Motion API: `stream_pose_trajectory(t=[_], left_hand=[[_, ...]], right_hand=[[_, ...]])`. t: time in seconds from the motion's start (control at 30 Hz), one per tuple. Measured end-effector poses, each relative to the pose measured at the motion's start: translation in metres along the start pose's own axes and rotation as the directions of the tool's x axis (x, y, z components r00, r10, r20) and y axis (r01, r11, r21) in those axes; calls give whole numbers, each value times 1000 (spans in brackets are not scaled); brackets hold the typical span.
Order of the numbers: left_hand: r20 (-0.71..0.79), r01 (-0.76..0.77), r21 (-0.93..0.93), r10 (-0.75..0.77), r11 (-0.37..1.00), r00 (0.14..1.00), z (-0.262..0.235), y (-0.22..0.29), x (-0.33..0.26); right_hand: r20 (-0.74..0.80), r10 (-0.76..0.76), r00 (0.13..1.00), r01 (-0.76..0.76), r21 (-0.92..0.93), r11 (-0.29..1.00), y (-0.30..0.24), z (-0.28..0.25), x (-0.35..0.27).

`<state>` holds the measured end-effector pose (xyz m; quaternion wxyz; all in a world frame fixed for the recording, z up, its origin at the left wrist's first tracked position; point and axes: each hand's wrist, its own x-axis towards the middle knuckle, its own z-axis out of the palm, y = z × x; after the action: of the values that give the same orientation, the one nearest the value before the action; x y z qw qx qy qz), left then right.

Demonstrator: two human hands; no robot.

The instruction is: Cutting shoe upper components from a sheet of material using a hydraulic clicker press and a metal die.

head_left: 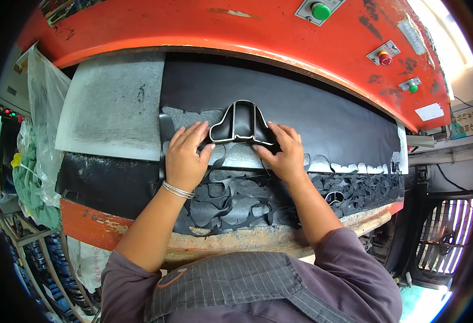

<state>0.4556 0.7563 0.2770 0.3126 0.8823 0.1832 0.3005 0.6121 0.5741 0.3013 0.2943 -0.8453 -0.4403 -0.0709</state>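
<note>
A metal cutting die (255, 121), bell-shaped in outline with two inner cross-bars, lies at the near edge of a smooth black sheet (322, 113), which looks like leather. My left hand (185, 156) holds its left end between thumb and fingers. At its right end my right hand (284, 153) does the same, the thumb low and the fingers higher up. Just below the die, a tangle of black offcut strips (231, 196) with cut-out holes spreads over the grey board. Among the scraps to the right sits a smaller curved metal die (334, 197).
An orange-red machine beam (204, 27) spans the far side, bearing a green button (320, 11) and a red button (385, 58). A pale grey board (113, 107) lies at left, beside hanging clear plastic (48, 102). The worn orange table edge (88, 223) runs before me.
</note>
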Motion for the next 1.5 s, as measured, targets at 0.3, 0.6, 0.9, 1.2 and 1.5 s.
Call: stream_pose_trajectory(t=[0.3,0.6,0.9,1.2,1.5], left_hand=[[44,-34,82,31,996,999,-7,-2,3],[-167,8,-94,-24,996,986,-2,50,25],[46,-203,-77,206,976,977,-4,208,137],[472,84,112,-128,990,873,-33,171,-68],[207,48,221,-95,974,974,-35,167,-172]], right_hand=[[-144,-161,976,149,-93,985,-3,8,0],[-387,209,898,-52,379,924,85,-88,11],[-951,104,290,-392,-18,920,238,-282,71],[207,-69,976,22,222,975,29,-184,-124],[426,-341,838,326,110,939,-68,-106,-187]])
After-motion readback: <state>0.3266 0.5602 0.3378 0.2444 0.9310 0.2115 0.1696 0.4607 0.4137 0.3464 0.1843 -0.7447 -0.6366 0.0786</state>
